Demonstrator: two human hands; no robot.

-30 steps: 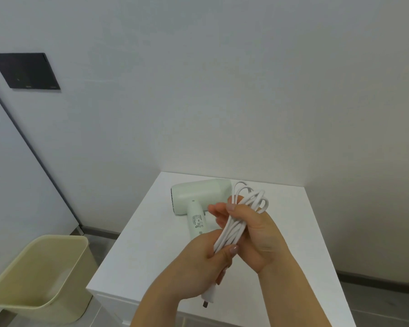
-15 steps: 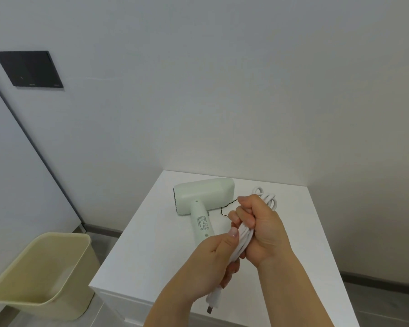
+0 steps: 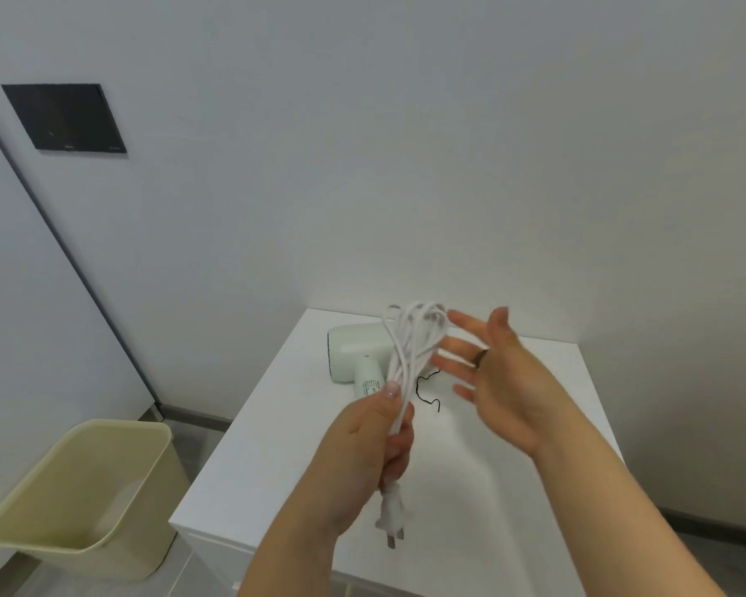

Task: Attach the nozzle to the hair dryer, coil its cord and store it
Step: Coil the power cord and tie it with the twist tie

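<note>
A pale green hair dryer (image 3: 356,353) lies on the white cabinet top (image 3: 461,480), its air end facing left and its handle pointing toward me. Its white cord (image 3: 412,351) is gathered in long loops that stand above the dryer. My left hand (image 3: 371,450) grips the lower part of the loops, and the plug (image 3: 390,517) hangs below that fist. My right hand (image 3: 494,377) is beside the loops on the right, fingers spread and straight, holding nothing. A thin black twist tie (image 3: 427,392) lies on the top just past my left hand. No nozzle is visible.
A beige waste bin (image 3: 85,497) stands on the floor left of the cabinet. White walls close the back and right sides. A dark panel (image 3: 63,118) is mounted on the left wall beside a door edge.
My right hand has let go of the cord bundle and spread its fingers beside it. The loops now fan out upward, held only by my left hand.
</note>
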